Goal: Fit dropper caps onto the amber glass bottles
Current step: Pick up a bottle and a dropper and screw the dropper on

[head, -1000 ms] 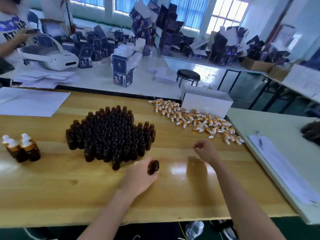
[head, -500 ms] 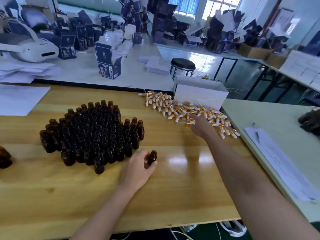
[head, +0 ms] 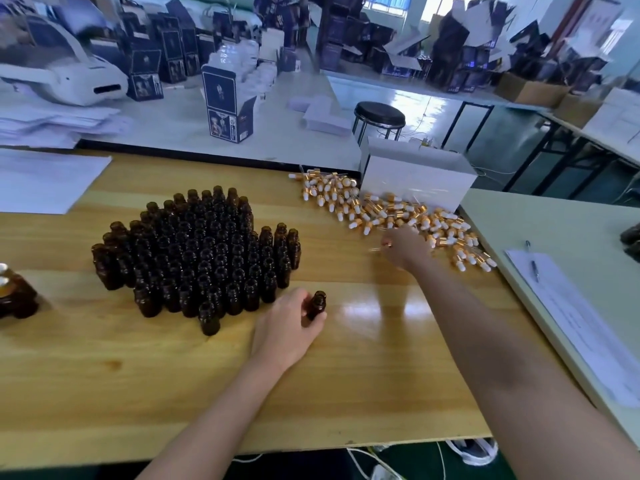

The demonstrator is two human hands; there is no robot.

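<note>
My left hand [head: 289, 327] grips one small uncapped amber bottle [head: 316, 304] near the middle of the wooden table [head: 104, 393]. Just left of it stands a dense cluster of several uncapped amber bottles [head: 197, 254]. My right hand [head: 407, 245] is at the near edge of a pile of dropper caps [head: 388, 211] with gold collars and white bulbs, and pinches one dropper cap [head: 382, 244] whose glass tube points left. Capped bottles [head: 14, 296] stand at the table's left edge.
A white cardboard box [head: 415, 178] sits behind the cap pile. White paper [head: 41, 181] lies at the table's back left. A pale table with papers and a pen [head: 535, 265] adjoins on the right. A black stool [head: 379, 116] and stacked dark cartons stand beyond.
My right hand reached out into the cap pile, then drew back slightly with one dropper cap pinched in it. My left hand kept hold of the bottle. The camera view shifted right.
</note>
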